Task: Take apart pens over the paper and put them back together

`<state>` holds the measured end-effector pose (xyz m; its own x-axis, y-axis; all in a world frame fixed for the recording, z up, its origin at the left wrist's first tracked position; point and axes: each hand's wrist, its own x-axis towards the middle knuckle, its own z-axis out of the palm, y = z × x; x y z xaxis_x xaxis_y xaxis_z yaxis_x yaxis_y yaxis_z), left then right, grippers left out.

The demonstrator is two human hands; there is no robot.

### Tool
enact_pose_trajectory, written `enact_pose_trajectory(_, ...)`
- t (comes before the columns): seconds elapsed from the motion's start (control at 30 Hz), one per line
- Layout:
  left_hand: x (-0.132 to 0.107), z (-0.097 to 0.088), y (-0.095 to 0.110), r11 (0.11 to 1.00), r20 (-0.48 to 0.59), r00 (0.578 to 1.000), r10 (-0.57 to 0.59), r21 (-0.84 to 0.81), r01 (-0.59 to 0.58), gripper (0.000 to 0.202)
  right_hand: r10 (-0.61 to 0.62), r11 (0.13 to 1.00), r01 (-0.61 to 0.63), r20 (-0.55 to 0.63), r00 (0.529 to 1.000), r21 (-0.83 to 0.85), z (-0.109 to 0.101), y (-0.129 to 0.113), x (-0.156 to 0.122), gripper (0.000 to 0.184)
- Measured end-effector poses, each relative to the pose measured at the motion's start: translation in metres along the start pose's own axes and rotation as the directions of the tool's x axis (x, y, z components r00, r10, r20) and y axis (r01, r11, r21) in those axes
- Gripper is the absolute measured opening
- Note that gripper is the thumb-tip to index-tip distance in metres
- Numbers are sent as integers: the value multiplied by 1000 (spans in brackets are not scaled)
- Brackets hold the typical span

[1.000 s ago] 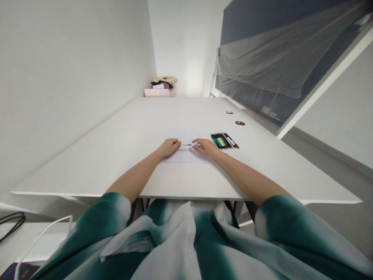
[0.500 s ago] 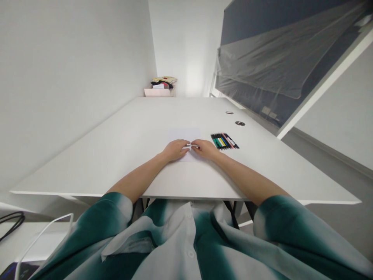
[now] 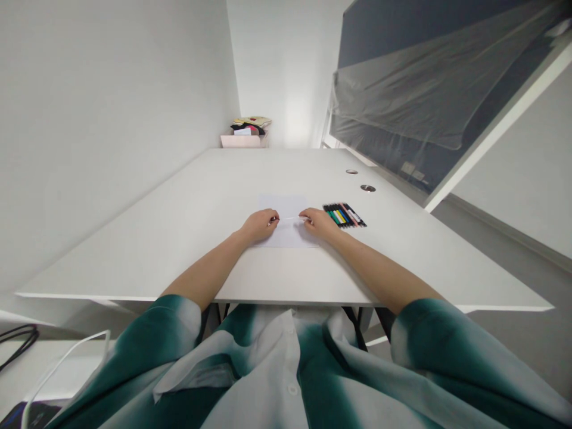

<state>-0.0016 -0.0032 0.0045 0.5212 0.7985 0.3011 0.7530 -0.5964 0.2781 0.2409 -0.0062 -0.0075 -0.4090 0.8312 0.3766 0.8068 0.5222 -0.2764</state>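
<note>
My left hand [image 3: 260, 225] rests over the left part of a white sheet of paper [image 3: 286, 238], its thumb and fingers pinched together. Something small and dark shows at those fingertips, too small to name. Across the sheet, my right hand [image 3: 319, 223] is closed on a slim white stick-like thing [image 3: 292, 218]. That thing points left into the gap between my hands; whether it reaches the left fingertips I cannot tell. Just beyond my right hand lies a row of several markers [image 3: 345, 215] with black, green, yellow, blue and pink parts.
The paper lies on a long white table [image 3: 187, 238]. Two round metal grommets [image 3: 368, 188] sit near its right edge. A pale pink box [image 3: 241, 141] with folded items stands beyond the far end. A dark panel under plastic film [image 3: 402, 101] leans in from the right.
My hands were close together around the slim whitish thing; they have now drawn apart, the left one moving left and the right one slightly right. More of the paper shows between them.
</note>
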Motion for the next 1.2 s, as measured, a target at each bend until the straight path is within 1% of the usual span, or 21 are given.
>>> enact_pose_trajectory(0.1, -1, -4, -9, 999, 7, 999, -47, 5, 47, 26, 27, 1000, -27, -94, 995, 0, 3, 10, 2, 40)
enact_pose_trajectory(0.17, -1, -4, -11, 999, 29, 998, -51, 8, 51, 26, 47, 999, -47, -114, 992, 9, 6, 11, 5, 43)
enact_pose_trajectory(0.23, -1, -3, -10, 999, 53, 998, -38, 3, 38, 26, 63, 998, -61, -96, 993, 20, 8, 9, 7, 41)
enact_pose_trajectory(0.37, 0, 1, -4, 1000, 71, 997, 16, -15, -15, 28, 90, 996, -89, -29, 996, 29, 12, 3, 11, 32)
enact_pose_trajectory(0.5, -1, 3, -1, 999, 89, 995, 53, 0, -54, 30, 78, 997, -79, 48, 996, 4, 13, 3, 11, 27)
enact_pose_trajectory(0.57, -1, 3, -1, 999, 96, 994, 52, 2, -53, 30, 52, 999, -53, 55, 997, 9, 14, 5, 10, 27)
enact_pose_trajectory(0.6, -1, 3, -1, 999, 98, 994, 52, -1, -52, 30, 30, 999, -31, 41, 999, 20, 14, 5, 10, 27)
enact_pose_trajectory(0.73, -1, 3, 2, 998, 94, 993, 65, -23, -63, 32, -115, 989, 119, -47, 992, 87, 16, 2, 8, 29)
enact_pose_trajectory(0.83, -1, 4, 6, 995, 76, 993, 87, -62, -83, 32, -229, 967, 233, -49, 972, 99, 18, -3, 8, 23)
enact_pose_trajectory(0.93, 0, 6, 7, 991, 68, 993, 102, -92, -95, 30, -276, 958, 278, -45, 960, 64, 20, -4, 9, 19)
enact_pose_trajectory(1.0, 1, 7, 4, 994, 68, 995, 66, -88, -60, 29, -254, 967, 255, -47, 966, 20, 18, -2, 9, 19)
enact_pose_trajectory(1.13, 0, 5, -7, 996, 51, 995, -91, -22, 92, 26, -145, 987, 143, -13, 989, -79, 11, 1, 7, 21)
enact_pose_trajectory(1.2, -1, 2, -11, 991, 38, 990, -137, 13, 136, 20, -96, 989, 97, 14, 995, -113, 7, 0, 5, 22)
